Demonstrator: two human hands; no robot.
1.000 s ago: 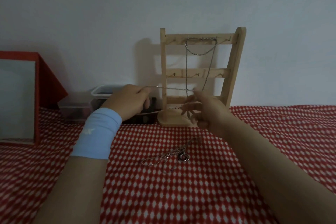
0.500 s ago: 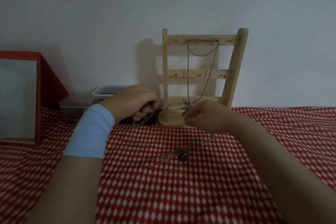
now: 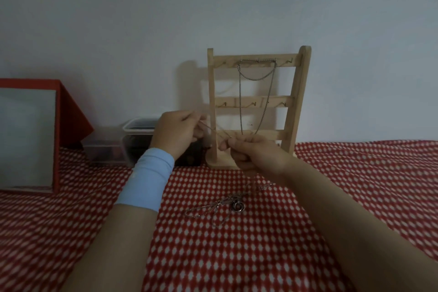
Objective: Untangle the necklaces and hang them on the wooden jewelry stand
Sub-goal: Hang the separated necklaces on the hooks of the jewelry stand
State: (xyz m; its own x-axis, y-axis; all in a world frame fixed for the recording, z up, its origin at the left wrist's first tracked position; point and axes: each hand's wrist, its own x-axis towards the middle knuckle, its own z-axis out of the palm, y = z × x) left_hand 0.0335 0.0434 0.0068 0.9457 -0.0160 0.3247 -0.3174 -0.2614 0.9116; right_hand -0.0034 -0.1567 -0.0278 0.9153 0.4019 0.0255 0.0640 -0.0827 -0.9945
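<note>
Left hand (image 3: 176,134) fingers pinch one end of thin chain (image 3: 214,131); right hand (image 3: 254,155) fingers pinch other end, strand taut between, in front of wooden jewelry stand (image 3: 257,106)

One necklace (image 3: 257,92) already on top-rail hooks; tangled necklaces (image 3: 219,205) on checked cloth (image 3: 260,244)

Step, judged: freeing strand. Next: lift to free hook, avoid snagging hung necklace

Two hands are in view — the left hand (image 3: 176,136) and the right hand (image 3: 254,156) — with one thin chain (image 3: 214,131) stretched between them. One wooden jewelry stand (image 3: 257,106) has three rungs and bears one hung necklace (image 3: 257,97). One tangle of chains (image 3: 220,205) lies on the one checked cloth (image 3: 237,256). Two clear plastic boxes (image 3: 118,149) — and one red box (image 3: 59,130).
</note>
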